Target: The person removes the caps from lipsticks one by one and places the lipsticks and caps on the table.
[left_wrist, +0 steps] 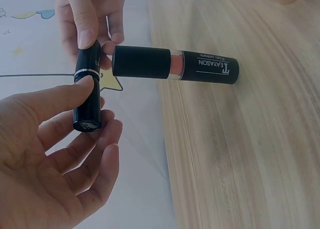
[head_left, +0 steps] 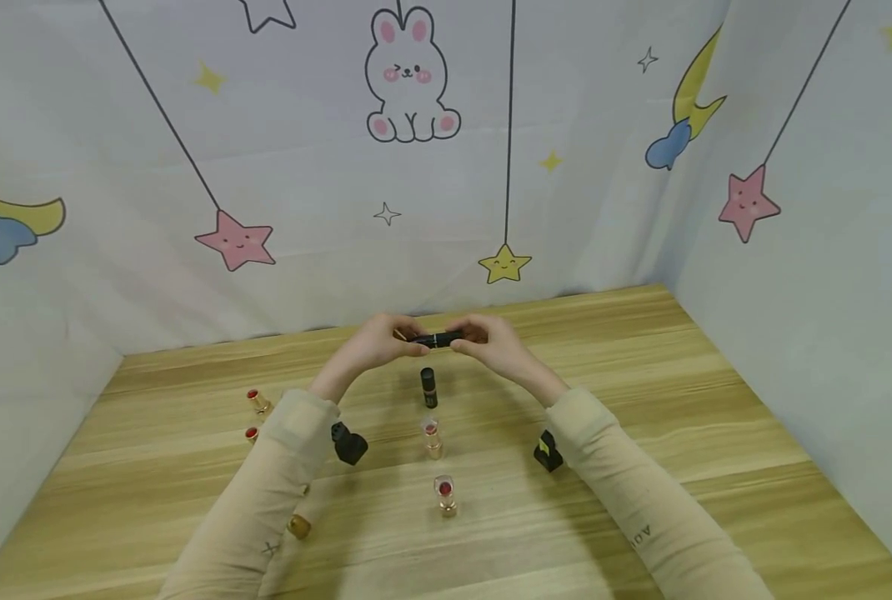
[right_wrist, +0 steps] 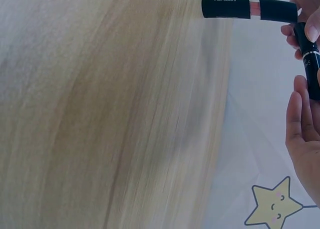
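Observation:
Both hands meet at a black lipstick tube (head_left: 436, 340) with a silver band, held sideways above the far part of the table. My left hand (head_left: 386, 342) pinches one end between thumb and fingers; in the left wrist view its thumb lies just below the band. The other end is pinched by my right hand (head_left: 494, 342), whose thumb shows on the tube in the left wrist view. Just nearer than the hands, a second black lipstick (left_wrist: 210, 66) with white lettering and a pinkish see-through middle stands upright on the table, touched by neither hand in the head view.
Two lipsticks with clear caps, one (head_left: 433, 439) behind another (head_left: 445, 497), stand mid-table. Red lipsticks (head_left: 258, 402) in gold cases are at left. A black object (head_left: 349, 443) stands by the left sleeve, another (head_left: 547, 451) by the right. A gold piece (head_left: 299, 526) lies near the left forearm.

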Motion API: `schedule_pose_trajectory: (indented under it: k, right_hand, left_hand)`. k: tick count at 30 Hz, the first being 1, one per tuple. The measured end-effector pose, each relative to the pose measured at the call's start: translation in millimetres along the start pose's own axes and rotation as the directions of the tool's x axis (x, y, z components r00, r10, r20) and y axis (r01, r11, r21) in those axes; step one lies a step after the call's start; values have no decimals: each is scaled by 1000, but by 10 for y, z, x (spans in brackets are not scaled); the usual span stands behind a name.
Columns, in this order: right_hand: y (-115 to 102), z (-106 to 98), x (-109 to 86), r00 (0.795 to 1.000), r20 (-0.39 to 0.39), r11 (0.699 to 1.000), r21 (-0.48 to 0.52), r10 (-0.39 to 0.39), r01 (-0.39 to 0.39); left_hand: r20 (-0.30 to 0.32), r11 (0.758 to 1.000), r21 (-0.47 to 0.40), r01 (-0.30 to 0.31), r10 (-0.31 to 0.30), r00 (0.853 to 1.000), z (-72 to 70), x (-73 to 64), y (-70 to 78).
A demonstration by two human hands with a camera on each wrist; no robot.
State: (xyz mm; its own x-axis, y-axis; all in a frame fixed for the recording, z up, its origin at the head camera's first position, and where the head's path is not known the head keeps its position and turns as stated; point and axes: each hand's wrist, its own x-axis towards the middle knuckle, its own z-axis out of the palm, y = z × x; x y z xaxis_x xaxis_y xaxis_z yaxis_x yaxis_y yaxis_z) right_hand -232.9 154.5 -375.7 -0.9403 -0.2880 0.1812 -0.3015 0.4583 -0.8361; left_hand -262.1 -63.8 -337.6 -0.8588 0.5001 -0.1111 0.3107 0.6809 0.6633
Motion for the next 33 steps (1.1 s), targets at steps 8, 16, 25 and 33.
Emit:
schedule_pose_trajectory:
  k: [8,16,25,33]
  right_hand:
    - [13,8,-14,1000,-13,1000,9,6,-6]
    - [23,20,-35,999,-32,1000,8,12,-12]
    - [43,34,-38,999,-41,1000,7,10,-10]
    - [49,56,-36,999,-52,1000,-16,-13,12]
  left_hand:
    - [5,1000,-16,-5,5,1000,7,14,-6]
    - [5,1000,-10,-19,19,1000,17,13,-13]
    - [10,1000,-25,-16,16,1000,19,17,-15]
    - [11,999,-16,-30,30,999,15,6,-31]
